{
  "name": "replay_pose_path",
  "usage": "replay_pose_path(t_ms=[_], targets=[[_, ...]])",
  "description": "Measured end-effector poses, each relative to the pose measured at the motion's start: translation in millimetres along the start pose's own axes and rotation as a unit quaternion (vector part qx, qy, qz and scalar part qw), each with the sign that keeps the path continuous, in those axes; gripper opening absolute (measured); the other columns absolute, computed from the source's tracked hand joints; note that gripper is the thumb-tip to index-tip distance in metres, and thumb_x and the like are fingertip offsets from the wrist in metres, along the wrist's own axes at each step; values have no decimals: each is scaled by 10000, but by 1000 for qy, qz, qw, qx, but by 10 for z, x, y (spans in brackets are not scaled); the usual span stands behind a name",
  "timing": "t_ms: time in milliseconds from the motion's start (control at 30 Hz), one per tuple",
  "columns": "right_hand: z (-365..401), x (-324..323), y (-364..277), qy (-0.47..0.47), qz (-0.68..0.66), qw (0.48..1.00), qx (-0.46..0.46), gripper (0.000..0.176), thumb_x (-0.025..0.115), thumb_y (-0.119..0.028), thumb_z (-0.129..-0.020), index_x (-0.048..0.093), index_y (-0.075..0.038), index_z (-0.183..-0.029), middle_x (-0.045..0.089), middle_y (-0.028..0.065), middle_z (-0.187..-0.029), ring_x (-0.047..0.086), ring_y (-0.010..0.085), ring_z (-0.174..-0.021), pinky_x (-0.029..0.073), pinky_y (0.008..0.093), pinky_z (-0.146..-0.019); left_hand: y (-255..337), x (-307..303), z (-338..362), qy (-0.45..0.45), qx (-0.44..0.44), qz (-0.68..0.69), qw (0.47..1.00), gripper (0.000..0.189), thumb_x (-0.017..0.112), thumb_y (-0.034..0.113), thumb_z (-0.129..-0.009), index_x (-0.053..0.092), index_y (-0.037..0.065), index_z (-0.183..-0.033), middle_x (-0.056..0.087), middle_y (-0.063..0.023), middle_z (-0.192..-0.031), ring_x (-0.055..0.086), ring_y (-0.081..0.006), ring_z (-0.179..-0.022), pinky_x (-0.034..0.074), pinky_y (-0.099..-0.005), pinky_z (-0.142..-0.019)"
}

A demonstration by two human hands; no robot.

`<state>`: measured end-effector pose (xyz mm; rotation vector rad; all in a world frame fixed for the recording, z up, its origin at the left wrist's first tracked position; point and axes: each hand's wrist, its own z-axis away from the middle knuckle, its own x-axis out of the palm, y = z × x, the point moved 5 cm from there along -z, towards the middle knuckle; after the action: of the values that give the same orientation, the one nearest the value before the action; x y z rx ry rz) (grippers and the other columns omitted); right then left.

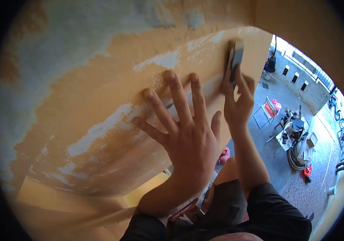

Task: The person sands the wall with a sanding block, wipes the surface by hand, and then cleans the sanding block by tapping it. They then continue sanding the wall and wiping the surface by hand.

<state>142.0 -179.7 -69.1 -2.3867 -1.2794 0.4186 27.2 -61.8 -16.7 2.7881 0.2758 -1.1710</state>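
My left hand (190, 138) rests with fingers spread against an orange-painted wall (99, 76) that has ragged whitish patches. Up and to its right, my right hand (238, 100) is closed round a flat, dark grey hand tool (237, 60) with a lighter tan end. The tool is held against or very near the wall surface, and motion blurs it, so its exact kind does not show. A pale patch (166, 60) lies just above my left fingertips, and another streak (99, 130) runs to the lower left of them.
Far below on the right is a paved floor (276, 160). On it stand a folding chair (267, 110) with pink items, a cluttered pile of gear (296, 130) with a coiled hose (294, 158), and a red bag (307, 171). An overhang (312, 36) edges the upper right.
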Motion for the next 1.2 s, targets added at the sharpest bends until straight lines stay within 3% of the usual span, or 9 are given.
replay_pose_path(t_ms=[200, 300, 433, 600, 733, 867, 933, 1067, 1200], targets=[[-265, 2, -118, 48, -60, 994, 80, 426, 659, -43, -900, 603, -23, -1322, 598, 162, -1093, 608, 237, -993, 485, 327, -880, -60, 48, 35, 12, 15, -17, 1000, 897, 735, 527, -752, 378, 229, -1519, 246, -126, -1607, 209, -469, -1442, 87, -757, -1071], [77, 27, -109, 18, -41, 999, 8, 436, 653, -46, -907, 594, -39, -1339, 594, 138, -1067, 592, 211, -979, 479, 312, -844, -59, -4, 36, -14, 29, 16, 999, 930, 744, 506, -778, 307, 206, -1542, 183, -206, -1608, 137, -536, -1436, 115, -770, -1053], [-510, -32, -136, 36, -47, 998, 37, 441, 661, -53, -904, 593, -43, -1340, 601, 156, -1092, 603, 231, -1014, 479, 328, -878, -91, 46, 70, -6, 46, -6, 999, 933, 749, 512, -771, 315, 208, -1539, 179, -191, -1614, 140, -528, -1440, 111, -765, -1057], [-188, 13, -39, 15, -6, 1000, -15, 440, 663, -68, -910, 589, -41, -1343, 600, 148, -1082, 602, 227, -988, 484, 318, -854, -122, -1, 70, -24, 48, 28, 998, 943, 754, 516, -764, 315, 209, -1541, 168, -175, -1622, 127, -500, -1458, 106, -753, -1068], [-373, 0, -90, 58, -47, 996, 57, 457, 671, -56, -889, 591, -34, -1338, 598, 170, -1092, 611, 256, -987, 486, 328, -875, -144, 58, 111, -8, 70, 1, 998, 940, 756, 511, -762, 322, 210, -1539, 174, -174, -1620, 124, -493, -1462, 87, -747, -1077], [84, 39, 36, -3, -25, 999, 28, 452, 667, -58, -891, 584, 4, -1331, 613, 218, -1136, 624, 277, -999, 492, 346, -899, -189, 11, 101, -21, 64, 29, 997, 931, 747, 509, -771, 320, 208, -1541, 177, -172, -1620, 119, -490, -1464, 65, -743, -1083], [-249, 22, -21, 45, 7, 999, -23, 440, 653, -45, -897, 585, 9, -1328, 597, 217, -1154, 630, 284, -1032, 496, 358, -916, -173, 52, 111, -33, 75, 26, 996, 929, 744, 506, -775, 315, 206, -1543, 174, -171, -1621, 117, -487, -1466, 63, -741, -1085], [-288, -2, -114, 46, -51, 994, 84, 432, 649, -49, -903, 584, 17, -1325, 588, 205, -1170, 633, 270, -1027, 498, 360, -917, -185, 23, 124, -19, 58, 28, 998, 854, 755, 484, -755, 421, 221, -1495, 262, -105, -1606, 215, -412, -1462, 38, -711, -1114], [-56, 36, -21, 26, -28, 999, -19, 435, 648, -58, -919, 575, -15, -1345, 589, 168, -1155, 621, 230, -934, 496, 327, -847, -188, 35, 121, -35, 74, 16, 997, 915, 736, 516, -779, 330, 201, -1536, 169, -165, -1623, 98, -484, -1471, 59, -728, -1097]])
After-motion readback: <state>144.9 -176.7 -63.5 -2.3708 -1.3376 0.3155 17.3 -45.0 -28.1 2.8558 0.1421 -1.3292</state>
